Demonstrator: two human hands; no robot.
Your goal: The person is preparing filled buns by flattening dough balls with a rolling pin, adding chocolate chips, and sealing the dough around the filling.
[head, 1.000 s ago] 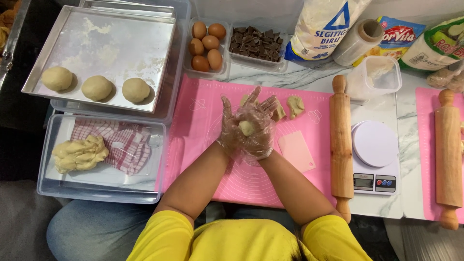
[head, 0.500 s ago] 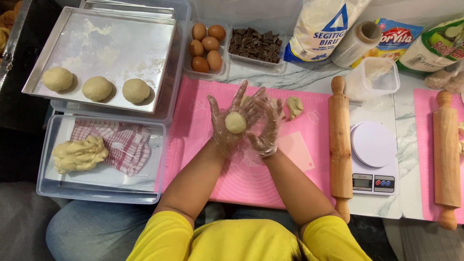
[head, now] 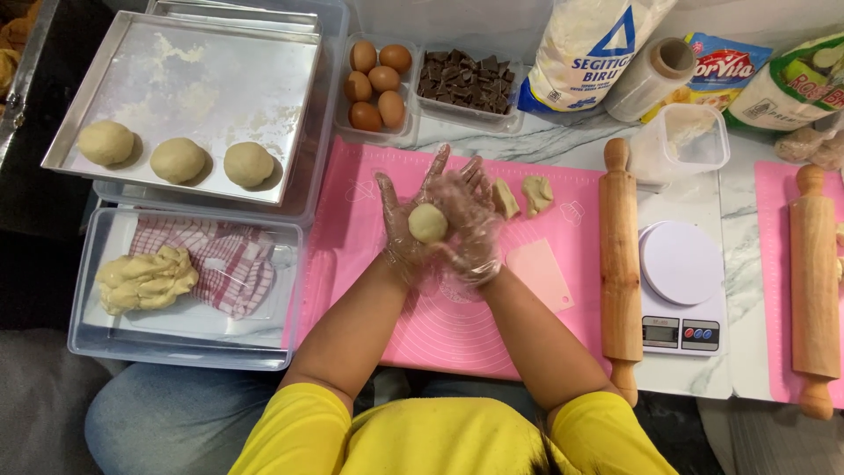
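Dough ball [head: 428, 223], smooth and pale, sits cupped in the open left hand [head: 406, 230], fingers spread upward; the right hand [head: 469, 227] presses flat against its side, both in thin clear gloves, above the pink silicone mat [head: 457, 334]. At ten o'clock, three finished balls rest on a floured metal tray [head: 220, 79]. At two o'clock lie what seem to be dough scraps [head: 520, 195].
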